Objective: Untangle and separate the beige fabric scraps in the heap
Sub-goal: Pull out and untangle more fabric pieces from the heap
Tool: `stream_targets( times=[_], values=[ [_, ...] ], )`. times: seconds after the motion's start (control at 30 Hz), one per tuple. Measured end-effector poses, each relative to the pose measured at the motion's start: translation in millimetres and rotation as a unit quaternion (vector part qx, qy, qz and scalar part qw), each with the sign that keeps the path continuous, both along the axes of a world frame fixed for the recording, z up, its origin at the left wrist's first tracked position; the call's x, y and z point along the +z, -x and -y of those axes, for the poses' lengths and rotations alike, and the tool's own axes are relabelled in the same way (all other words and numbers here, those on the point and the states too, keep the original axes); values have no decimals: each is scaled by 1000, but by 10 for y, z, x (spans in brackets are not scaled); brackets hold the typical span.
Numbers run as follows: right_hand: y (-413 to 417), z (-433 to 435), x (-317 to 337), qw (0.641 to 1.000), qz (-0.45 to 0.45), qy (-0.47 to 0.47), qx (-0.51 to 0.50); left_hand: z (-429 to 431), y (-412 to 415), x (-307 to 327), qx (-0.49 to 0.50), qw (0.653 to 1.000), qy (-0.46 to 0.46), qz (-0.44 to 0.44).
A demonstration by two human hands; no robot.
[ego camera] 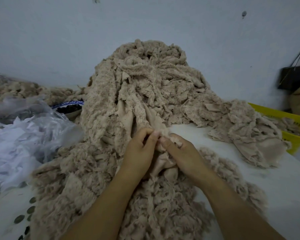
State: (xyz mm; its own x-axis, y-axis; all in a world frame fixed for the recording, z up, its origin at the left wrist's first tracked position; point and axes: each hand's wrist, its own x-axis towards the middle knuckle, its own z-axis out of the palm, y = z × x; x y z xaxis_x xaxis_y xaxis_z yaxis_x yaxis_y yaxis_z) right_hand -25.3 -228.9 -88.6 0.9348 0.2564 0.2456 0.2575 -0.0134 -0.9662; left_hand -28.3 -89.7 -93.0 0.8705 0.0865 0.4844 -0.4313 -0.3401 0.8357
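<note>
A tall heap of beige fuzzy fabric scraps (145, 80) rises against the wall and spills down toward me across the white table (275, 184). At its foot, my left hand (139, 149) and my right hand (182, 153) meet fingertip to fingertip. Both pinch the same beige scrap (163, 163), which hangs bunched between the palms. Loose fluffy scraps (163, 210) lie under and around my forearms.
Crumpled clear plastic and white scraps (21, 139) lie at the left, with a dark-filled bowl (69, 108) behind them. A yellow crate (287, 125) holding beige scraps sits at the right edge. A black bag (294, 77) hangs on the wall.
</note>
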Motion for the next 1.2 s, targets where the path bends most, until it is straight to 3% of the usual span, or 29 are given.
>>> stream_targets(
  times=[0.1, 0.17, 0.23, 0.33, 0.43, 0.5, 0.6, 0.73, 0.87, 0.93, 1.1, 1.2],
  values=[
    [3, 14, 2, 1000, 14, 26, -6, -28, -24, 4, 24, 999, 38, 11],
    [-9, 47, 22, 998, 18, 12, -59, -92, -71, 34, 106, 986, 130, 15],
    [-76, 123, 58, 985, -52, -128, -102, -206, -108, 48, 170, 962, 213, 12],
    [-157, 228, 117, 921, -157, -343, -98, -204, -85, -15, 135, 981, 140, -26],
    [-165, 230, 119, 875, -201, -434, -74, -64, -32, -70, 22, 1000, 20, -3],
    [-178, 220, 103, 867, -209, -448, -60, -12, -20, -78, -34, 999, -16, -15],
    [-167, 174, 89, 883, -214, -416, -40, 12, -8, -91, -73, 996, -30, -49],
    [-152, 93, 35, 906, -229, -356, -17, 5, -31, -72, -40, 997, 47, -40],
    [-219, 152, 24, 879, -237, -408, -64, -31, -56, -66, 10, 988, 139, -64],
    [-241, 194, 25, 883, -235, -400, -73, -45, -74, -49, 14, 984, 164, -67],
    [-145, 70, -12, 971, -157, -172, -47, -45, -27, 0, -46, 983, 169, -58],
    [-53, -9, -13, 995, -62, -75, -25, -26, 1, -14, -25, 985, 155, -68]
  ],
)
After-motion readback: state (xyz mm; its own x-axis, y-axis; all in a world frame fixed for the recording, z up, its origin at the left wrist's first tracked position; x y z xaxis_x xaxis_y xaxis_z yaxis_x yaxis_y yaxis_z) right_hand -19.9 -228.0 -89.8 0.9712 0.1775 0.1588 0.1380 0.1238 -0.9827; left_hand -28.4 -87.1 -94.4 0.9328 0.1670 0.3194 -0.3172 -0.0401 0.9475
